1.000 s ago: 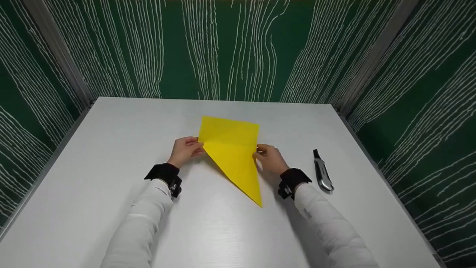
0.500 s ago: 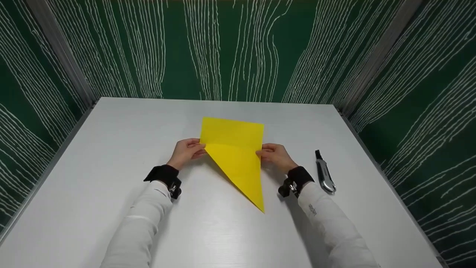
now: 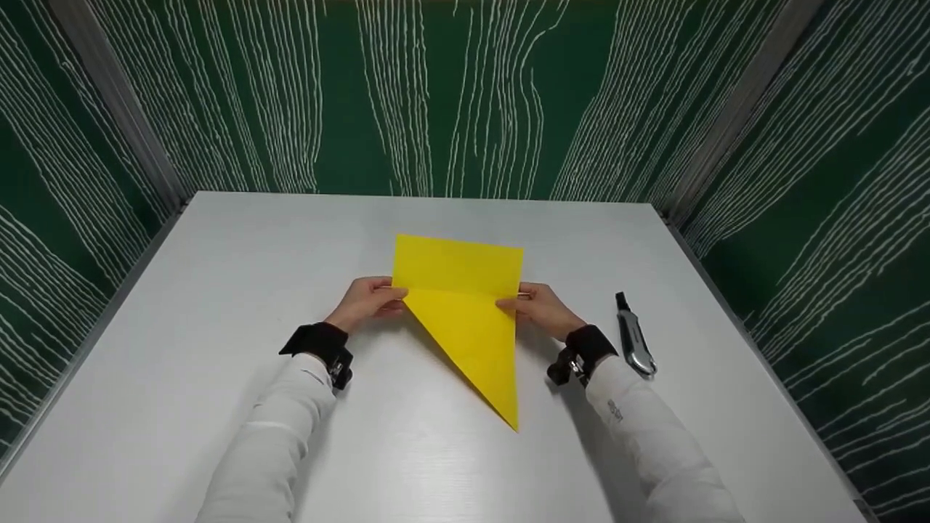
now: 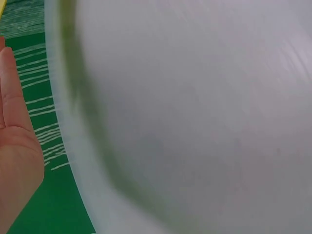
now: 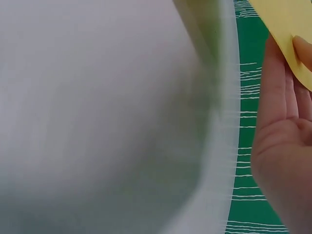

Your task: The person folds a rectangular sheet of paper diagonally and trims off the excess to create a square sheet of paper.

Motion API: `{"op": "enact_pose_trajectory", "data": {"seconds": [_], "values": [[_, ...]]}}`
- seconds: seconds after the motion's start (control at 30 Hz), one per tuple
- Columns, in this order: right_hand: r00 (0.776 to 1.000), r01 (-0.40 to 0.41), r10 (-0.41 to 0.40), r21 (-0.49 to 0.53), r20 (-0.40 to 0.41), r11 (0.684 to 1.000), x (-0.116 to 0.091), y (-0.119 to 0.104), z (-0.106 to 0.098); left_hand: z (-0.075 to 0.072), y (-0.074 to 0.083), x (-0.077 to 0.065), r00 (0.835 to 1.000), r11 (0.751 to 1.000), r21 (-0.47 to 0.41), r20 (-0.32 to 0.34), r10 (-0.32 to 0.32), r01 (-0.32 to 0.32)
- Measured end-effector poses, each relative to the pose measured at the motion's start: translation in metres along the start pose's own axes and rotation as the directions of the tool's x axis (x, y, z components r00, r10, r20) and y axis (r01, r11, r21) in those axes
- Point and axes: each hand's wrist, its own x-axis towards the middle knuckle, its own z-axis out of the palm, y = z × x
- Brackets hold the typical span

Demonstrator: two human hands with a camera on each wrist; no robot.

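Note:
A yellow sheet of paper (image 3: 465, 312), folded along a slant, spans the space between my two hands in the head view. Its top is a straight-edged band with a faint crease below it, and the lower part narrows to a point at the bottom right. My left hand (image 3: 367, 299) pinches the left edge at the crease, thumb on top. On the opposite edge my right hand (image 3: 543, 309) pinches the sheet at about the same height. The right wrist view shows the paper (image 5: 292, 29) between thumb and fingers. Only part of the left hand (image 4: 17, 141) shows in the left wrist view.
A grey utility knife (image 3: 634, 338) with a black tip lies on the white table (image 3: 218, 290), right of my right hand. Green walls (image 3: 465, 94) with white wavy lines stand behind the table and along both sides.
The paper has come slightly nearer to me, its lower tip shifting down. My right hand has moved a little rightward, its thumb now further onto the sheet. The knife stays in place.

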Motion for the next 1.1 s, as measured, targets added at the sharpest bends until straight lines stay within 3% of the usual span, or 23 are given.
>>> {"op": "enact_pose_trajectory", "data": {"seconds": [0.23, 0.43, 0.67, 0.87, 1.1], "values": [[0.998, 0.022, -0.024, 0.038, 0.050, 0.999, -0.001, 0.000, 0.001, 0.003, -0.004, -0.001, 0.995, 0.996, 0.077, 0.086, 0.045, -0.051], [0.991, 0.032, -0.040, 0.066, 0.125, 0.997, -0.005, 0.000, -0.001, 0.002, -0.005, -0.003, 0.989, 0.996, 0.052, 0.132, 0.064, -0.071], [0.975, 0.038, -0.052, 0.069, 0.216, 0.997, -0.010, -0.002, -0.006, -0.007, -0.002, -0.005, 0.981, 0.993, 0.101, 0.190, 0.037, -0.057], [0.952, 0.012, -0.046, 0.113, 0.302, 0.993, -0.014, -0.002, -0.011, -0.017, -0.004, -0.005, 0.957, 0.989, 0.138, 0.290, 0.016, -0.058], [0.953, -0.005, -0.025, 0.096, 0.303, 0.995, -0.014, 0.001, -0.014, -0.022, -0.006, -0.006, 0.932, 0.985, 0.154, 0.363, 0.019, -0.081]]}}
